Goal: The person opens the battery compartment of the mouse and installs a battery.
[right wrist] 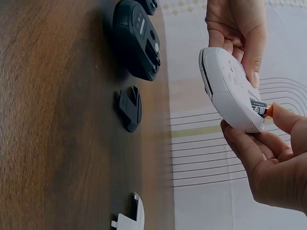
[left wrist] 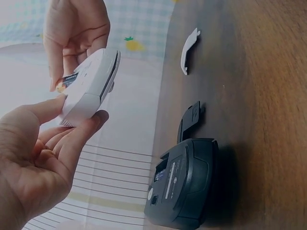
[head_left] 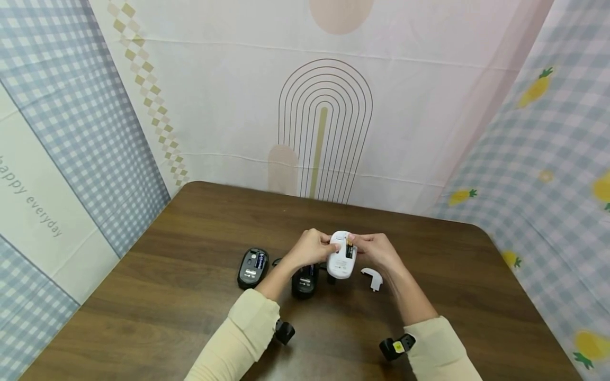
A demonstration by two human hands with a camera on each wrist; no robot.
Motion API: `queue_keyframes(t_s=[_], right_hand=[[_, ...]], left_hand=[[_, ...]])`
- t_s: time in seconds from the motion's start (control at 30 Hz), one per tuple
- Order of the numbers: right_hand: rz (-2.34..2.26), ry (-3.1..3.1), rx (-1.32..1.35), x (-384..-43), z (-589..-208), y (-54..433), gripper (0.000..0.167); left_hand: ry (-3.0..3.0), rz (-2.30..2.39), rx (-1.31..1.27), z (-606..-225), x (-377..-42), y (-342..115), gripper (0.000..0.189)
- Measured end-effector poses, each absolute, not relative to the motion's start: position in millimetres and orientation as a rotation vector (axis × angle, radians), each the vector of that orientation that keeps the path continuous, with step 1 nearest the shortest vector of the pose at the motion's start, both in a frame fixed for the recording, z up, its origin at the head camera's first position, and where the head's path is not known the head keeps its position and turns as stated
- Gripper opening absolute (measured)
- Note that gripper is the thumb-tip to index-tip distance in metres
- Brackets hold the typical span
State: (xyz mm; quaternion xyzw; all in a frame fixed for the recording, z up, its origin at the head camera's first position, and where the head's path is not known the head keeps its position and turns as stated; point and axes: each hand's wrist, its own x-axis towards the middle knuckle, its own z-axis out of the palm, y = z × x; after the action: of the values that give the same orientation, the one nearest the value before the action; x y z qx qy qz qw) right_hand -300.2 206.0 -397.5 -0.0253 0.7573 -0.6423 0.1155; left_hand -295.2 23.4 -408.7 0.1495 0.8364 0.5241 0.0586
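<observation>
A white computer mouse (head_left: 339, 269) is held up underside-out between both hands. In its uncovered compartment sits a black battery (right wrist: 259, 108) with an orange end, tilted partly out. My left hand (head_left: 310, 247) grips the mouse by one side, thumb on the underside and fingers beneath, as the left wrist view shows. On the opposite side, my right hand (head_left: 379, 253) has its thumb against the battery's orange end while its fingers curl under the mouse. A white battery cover (head_left: 374, 279) lies on the table near the right forearm.
Two black mice lie underside-up on the brown table: one at the left (head_left: 253, 268), another (head_left: 304, 284) beside the left forearm. Both show batteries in open compartments. A black cover (right wrist: 129, 109) rests between the nearer black mouse and the white cover. Patterned cloths (head_left: 229, 106) hang behind.
</observation>
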Motion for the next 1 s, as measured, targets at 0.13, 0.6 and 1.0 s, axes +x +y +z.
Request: queue_keyframes(t_s=[0.13,0.6,1.0], right_hand=[[-1.952,2.137,-0.061,-301.9,-397.9,204.8,0.039],[-1.999,2.088,-0.001,-303.0,-400.7,203.3,0.037],[-1.874,2.288,-0.072,-301.6,-400.8,203.2,0.031]], left_hand=[[2.554,1.561,0.448,-408.0,-295.0,21.7,0.022],[2.583,1.516,0.477,-409.8,-294.2,22.4,0.020],[2.550,1.552,0.461,-411.4,-295.3,23.8,0.019]])
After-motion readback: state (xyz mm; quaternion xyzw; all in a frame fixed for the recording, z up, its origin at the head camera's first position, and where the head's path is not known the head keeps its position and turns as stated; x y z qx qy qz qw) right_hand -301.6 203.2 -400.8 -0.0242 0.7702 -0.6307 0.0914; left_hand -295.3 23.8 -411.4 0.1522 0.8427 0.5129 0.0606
